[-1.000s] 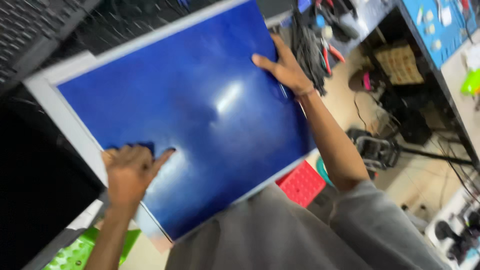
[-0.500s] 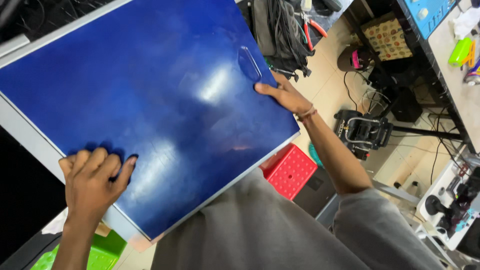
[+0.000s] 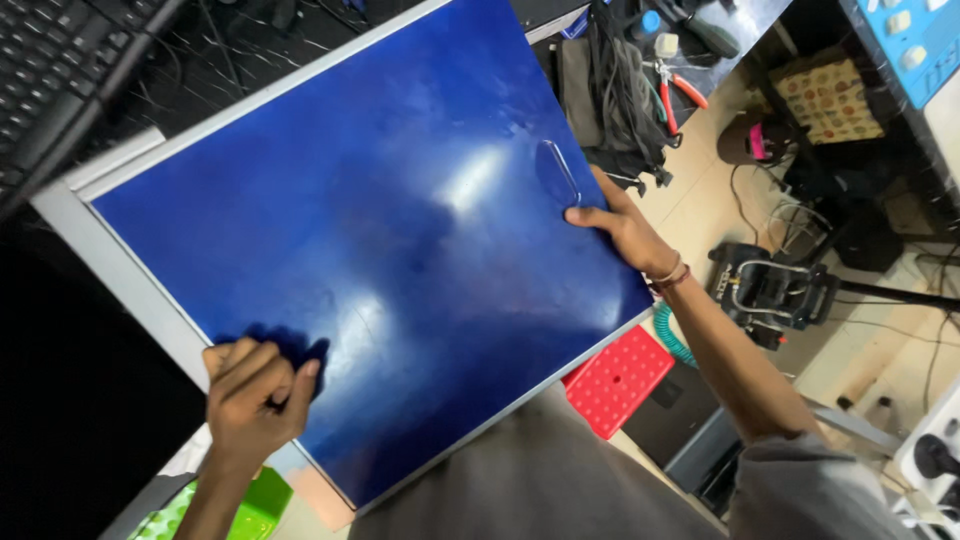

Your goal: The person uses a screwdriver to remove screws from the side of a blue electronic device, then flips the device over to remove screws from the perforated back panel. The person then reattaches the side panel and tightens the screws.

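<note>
Head view: blue panel [image 3: 400, 240] hides desk.

A cluttered workshop corner. The floor [image 3: 700, 205] is pale beige, strewn with black cables and a dark boxy machine [image 3: 770, 290] with metal handles. A red perforated plastic stool [image 3: 618, 380] stands low beside a teal coiled hose [image 3: 672, 335]. Up top, a dark desk [image 3: 250, 50] carries a black keyboard [image 3: 50, 55], red-handled pliers [image 3: 678, 95] and a heap of black cords [image 3: 615, 100]. A patterned box [image 3: 828, 98] sits farther off. A bright green tray [image 3: 240, 510] shows at the bottom.
</note>
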